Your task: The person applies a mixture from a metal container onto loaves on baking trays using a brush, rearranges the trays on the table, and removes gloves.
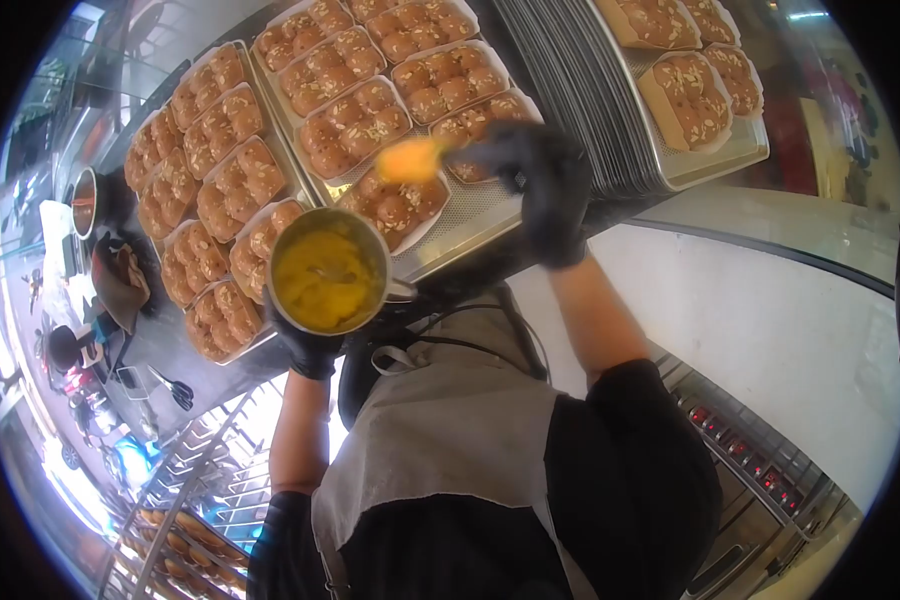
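My left hand [310,345], in a black glove, is closed around a metal pot [362,228] tilted toward me. Inside lies a thick, glossy yellow mixture [320,285]. In my black-gloved right hand [552,190] is a brush-like tool [410,160], its orange-yellow head smeared by motion so its exact kind is unclear. The head hovers over or touches a bread loaf [400,205] topped with pale flakes; contact cannot be made out. Around it, similar knobbly brown loaves [355,125] in paper wrappers stand on a perforated metal tray [485,220].
More loaves [225,205] fill a tray at left. A stack of dark trays [580,100] stands right of my right hand, then a metal tray [685,172] with several loaves. Scissors [177,390] lie at the counter's left edge. A wire rack [185,480] stands below.
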{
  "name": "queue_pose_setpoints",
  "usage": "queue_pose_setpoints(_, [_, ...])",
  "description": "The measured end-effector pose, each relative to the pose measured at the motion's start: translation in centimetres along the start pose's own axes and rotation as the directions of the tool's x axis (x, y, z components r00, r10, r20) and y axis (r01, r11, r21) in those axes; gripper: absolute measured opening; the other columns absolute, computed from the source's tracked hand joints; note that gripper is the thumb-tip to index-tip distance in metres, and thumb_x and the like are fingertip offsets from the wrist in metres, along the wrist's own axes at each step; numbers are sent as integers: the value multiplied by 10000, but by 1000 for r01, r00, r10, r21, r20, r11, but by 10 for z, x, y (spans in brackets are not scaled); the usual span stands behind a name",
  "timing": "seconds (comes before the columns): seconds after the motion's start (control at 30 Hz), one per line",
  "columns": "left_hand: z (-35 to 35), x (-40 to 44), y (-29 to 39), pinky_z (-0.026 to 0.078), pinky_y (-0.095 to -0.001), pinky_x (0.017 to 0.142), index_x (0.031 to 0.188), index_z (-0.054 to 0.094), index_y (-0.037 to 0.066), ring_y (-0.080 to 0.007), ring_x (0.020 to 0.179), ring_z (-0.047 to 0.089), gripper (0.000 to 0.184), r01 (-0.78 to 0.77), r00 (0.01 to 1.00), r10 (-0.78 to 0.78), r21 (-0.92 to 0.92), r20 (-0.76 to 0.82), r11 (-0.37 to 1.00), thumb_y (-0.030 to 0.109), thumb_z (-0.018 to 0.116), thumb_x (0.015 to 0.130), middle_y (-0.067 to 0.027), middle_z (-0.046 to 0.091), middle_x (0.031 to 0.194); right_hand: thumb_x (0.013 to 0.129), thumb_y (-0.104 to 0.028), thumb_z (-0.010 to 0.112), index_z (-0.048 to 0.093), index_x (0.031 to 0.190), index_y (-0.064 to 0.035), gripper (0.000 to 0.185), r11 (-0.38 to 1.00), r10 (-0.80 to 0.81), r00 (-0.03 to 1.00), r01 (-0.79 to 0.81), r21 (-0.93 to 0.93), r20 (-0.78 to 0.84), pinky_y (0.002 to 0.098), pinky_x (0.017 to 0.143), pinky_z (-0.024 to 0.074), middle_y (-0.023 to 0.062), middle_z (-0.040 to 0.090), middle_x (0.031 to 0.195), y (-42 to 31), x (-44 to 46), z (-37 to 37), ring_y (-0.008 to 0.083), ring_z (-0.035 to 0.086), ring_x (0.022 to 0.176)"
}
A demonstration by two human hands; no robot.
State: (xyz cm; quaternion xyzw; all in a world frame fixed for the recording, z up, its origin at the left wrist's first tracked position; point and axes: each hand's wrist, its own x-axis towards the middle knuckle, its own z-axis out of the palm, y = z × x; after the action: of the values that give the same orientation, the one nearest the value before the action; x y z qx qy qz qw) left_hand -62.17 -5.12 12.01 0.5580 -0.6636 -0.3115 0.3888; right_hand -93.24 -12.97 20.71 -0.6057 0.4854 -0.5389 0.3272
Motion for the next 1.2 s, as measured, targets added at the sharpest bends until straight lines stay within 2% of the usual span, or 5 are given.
queue_pose_setpoints(0.1, [-17,-27,-52,457,-434,1031,1439,354,46,-284,1257,499,764,332,823,-540,-921,178,203,304,752,841,-163,486,1380,961,-203,597,709,974,-39,199,948,262,929,-197,249,-261,175,528,403,31,728,794,59,27,7,38,509,570])
queue_pose_setpoints(0.13, [-22,-36,-72,461,-414,1031,1443,318,38,-277,1238,518,888,241,968,-251,-341,17,908,82,844,729,-151,491,1372,961,-203,597,709,974,-39,199,947,265,928,-200,251,-260,175,528,403,31,728,794,83,34,15,38,509,570])
queue_pose_setpoints(0.23, [-41,-32,-46,476,-414,1025,1445,299,33,-277,1226,541,884,171,978,-179,-81,-104,982,67,832,741,-146,494,1368,966,-227,603,691,965,-22,223,899,362,925,-312,306,-119,200,533,422,32,721,759,154,52,23,53,544,574])
queue_pose_setpoints(0.43, [-42,-13,3,564,-367,900,1382,337,0,-257,1053,657,757,47,983,-22,131,-185,990,-38,775,766,-175,610,1222,934,-211,618,670,924,-41,178,672,-184,977,46,-739,-106,365,659,523,118,705,841,176,71,-13,273,675,719])
queue_pose_setpoints(1.2, [-29,-3,-24,535,-463,938,1449,261,49,-347,1105,616,728,269,956,-291,-315,-25,910,42,694,863,-228,534,1302,970,-238,600,694,995,-36,224,961,185,930,-239,-141,-318,310,730,537,130,723,862,179,45,-8,202,710,797])
